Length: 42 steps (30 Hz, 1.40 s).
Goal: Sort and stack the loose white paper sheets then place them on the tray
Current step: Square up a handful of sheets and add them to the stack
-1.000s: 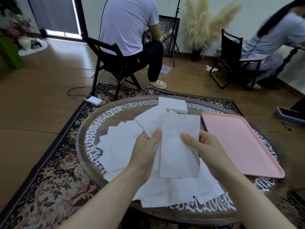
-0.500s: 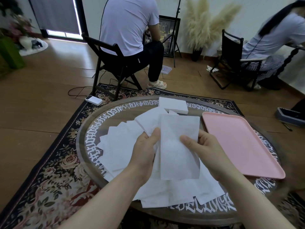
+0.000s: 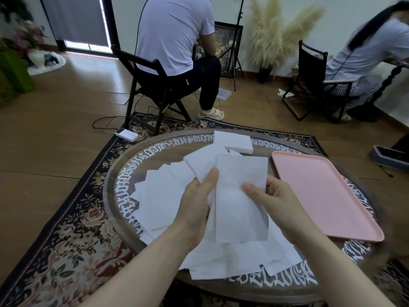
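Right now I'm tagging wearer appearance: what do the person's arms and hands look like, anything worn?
Both forearms are bare to the frame's bottom edge, no sleeves in view. The left hand and right hand carry no gloves, rings, watch or bands; nails short and unpainted.

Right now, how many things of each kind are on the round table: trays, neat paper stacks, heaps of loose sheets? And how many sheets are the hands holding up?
Pink tray: 1
Neat paper stack: 1
Heap of loose sheets: 1, the sheets overlap too much to count
Paper sheet held up by left hand and right hand: 1 clearly seen
Total: 4
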### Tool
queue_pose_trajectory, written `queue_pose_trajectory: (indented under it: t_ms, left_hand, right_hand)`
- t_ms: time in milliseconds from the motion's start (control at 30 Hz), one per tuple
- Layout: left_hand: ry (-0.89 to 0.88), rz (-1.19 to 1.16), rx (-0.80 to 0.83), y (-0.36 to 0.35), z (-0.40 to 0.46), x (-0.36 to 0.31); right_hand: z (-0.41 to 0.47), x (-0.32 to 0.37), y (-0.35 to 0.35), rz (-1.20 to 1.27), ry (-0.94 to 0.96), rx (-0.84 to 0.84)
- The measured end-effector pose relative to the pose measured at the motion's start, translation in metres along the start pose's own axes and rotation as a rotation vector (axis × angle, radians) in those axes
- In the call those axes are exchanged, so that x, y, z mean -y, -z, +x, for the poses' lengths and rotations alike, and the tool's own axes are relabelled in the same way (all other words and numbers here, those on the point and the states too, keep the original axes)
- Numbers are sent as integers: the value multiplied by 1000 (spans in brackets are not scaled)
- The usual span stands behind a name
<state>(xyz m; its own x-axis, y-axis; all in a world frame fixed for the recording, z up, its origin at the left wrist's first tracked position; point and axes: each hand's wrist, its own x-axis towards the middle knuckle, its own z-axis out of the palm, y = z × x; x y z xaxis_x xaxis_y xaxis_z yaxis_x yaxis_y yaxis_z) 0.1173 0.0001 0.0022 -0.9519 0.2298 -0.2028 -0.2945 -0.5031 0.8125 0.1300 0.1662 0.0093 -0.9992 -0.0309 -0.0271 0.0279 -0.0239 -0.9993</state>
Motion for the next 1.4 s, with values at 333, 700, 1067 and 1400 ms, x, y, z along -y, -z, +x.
queue_pose_trajectory:
  t_ms: [333, 700, 1067, 1400]
  left_hand:
    - [-58, 164, 34, 5, 1, 4]
    - [-17, 302, 133, 9, -2, 4]
    - [-10, 329, 175, 10, -2, 2]
    - [4, 172, 12, 12, 4, 3]
  right_hand:
    - [-3, 12, -4, -547, 408, -306]
    - [-1, 17, 1, -629, 362, -188]
    - [-1, 15, 3, -646, 406, -110]
    - [0, 12, 6, -576, 340, -120]
